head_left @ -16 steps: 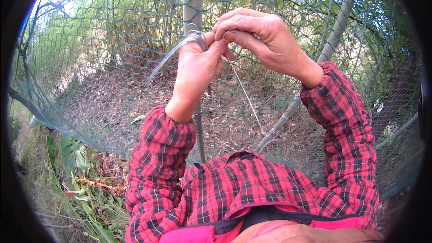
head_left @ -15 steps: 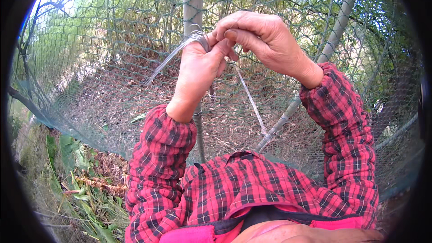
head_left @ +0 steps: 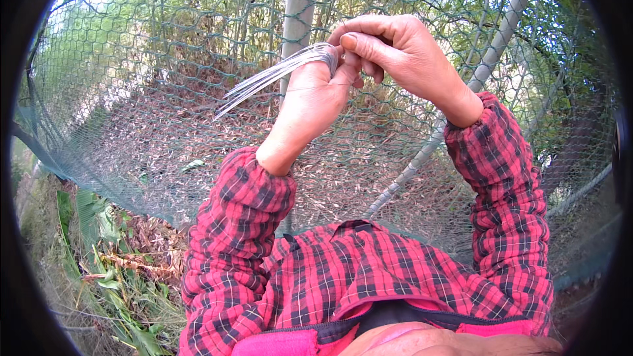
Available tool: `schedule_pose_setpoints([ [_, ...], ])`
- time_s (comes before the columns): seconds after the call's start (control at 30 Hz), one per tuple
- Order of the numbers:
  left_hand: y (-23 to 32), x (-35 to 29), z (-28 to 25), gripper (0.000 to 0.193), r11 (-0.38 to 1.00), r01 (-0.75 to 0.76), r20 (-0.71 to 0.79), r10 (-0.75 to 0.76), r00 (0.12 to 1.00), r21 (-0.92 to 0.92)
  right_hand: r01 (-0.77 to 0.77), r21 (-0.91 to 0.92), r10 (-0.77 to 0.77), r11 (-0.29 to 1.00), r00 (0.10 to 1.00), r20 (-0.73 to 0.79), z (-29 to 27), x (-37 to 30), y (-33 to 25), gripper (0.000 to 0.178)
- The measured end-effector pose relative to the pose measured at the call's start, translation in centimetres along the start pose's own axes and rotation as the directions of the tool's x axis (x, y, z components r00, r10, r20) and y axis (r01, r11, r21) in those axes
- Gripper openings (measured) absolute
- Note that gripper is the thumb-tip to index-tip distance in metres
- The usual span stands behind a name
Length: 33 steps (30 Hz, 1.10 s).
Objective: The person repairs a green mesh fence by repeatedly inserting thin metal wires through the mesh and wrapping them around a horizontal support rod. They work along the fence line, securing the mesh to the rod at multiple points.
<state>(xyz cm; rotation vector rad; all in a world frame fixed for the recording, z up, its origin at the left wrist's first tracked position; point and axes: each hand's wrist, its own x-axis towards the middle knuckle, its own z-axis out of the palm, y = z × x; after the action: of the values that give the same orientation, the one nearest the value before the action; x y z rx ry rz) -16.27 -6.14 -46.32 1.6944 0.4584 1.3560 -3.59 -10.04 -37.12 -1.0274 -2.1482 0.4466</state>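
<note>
My left hand is closed around a bundle of thin silvery strands that look like wire. The strands loop over the base of its thumb, and their loose ends fan out to the left. My right hand meets the left fingertips, with thumb and fingers pinched together. Whatever lies in that pinch is hidden or too small to make out. Both hands are raised in front of the green netting, close to an upright grey pole.
A slanted grey pole runs down behind my right forearm. Dry leaves cover the ground beyond the netting. Green leaves and grass lie at the lower left, beside a dark branch.
Both hands have shifted slightly right in the picture, still together. The loose strands reach out straighter and more spread. A pale strip that hung below the hands no longer shows.
</note>
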Motion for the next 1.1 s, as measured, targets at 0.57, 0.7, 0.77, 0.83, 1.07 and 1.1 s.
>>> schedule_pose_setpoints([
  [0.57, 0.6, -0.5, 1.0, 0.040, 0.985, 0.092, 0.005, -0.092, 0.996, -0.144, 0.004, -0.237, -0.042, 0.971, 0.987, -0.155, -1.2, -0.6, 0.7, 0.014],
  [0.7, 0.6, -0.7, 0.9, 0.029, 0.964, 0.062, 0.018, -0.060, 0.998, -0.260, -0.054, -0.213, 0.008, 0.976, 0.978, -0.211, -1.7, -1.0, 1.1, 0.014],
  [0.77, 0.7, -0.9, 0.8, 0.025, 0.968, 0.074, -0.032, -0.084, 0.996, -0.239, -0.063, -0.078, 0.042, 0.995, 0.969, -0.242, -2.1, -1.1, 1.1, 0.015],
  [0.83, 0.7, -1.1, 0.8, 0.025, 0.971, -0.033, -0.110, 0.007, 0.994, -0.237, -0.037, 0.071, 0.059, 0.997, 0.941, -0.333, -2.9, -1.0, 1.2, 0.016],
  [1.07, 0.9, -5.0, -3.1, 0.019, 0.969, -0.157, -0.373, 0.076, 0.925, -0.193, 0.057, 0.455, 0.052, 0.889, 0.973, -0.224, -5.0, -2.8, 2.5, 0.014],
  [1.1, 0.9, -5.2, -4.1, 0.018, 0.971, -0.160, -0.465, 0.059, 0.883, -0.180, 0.077, 0.478, 0.059, 0.875, 0.963, -0.264, -5.2, -3.0, 2.8, 0.014],
])
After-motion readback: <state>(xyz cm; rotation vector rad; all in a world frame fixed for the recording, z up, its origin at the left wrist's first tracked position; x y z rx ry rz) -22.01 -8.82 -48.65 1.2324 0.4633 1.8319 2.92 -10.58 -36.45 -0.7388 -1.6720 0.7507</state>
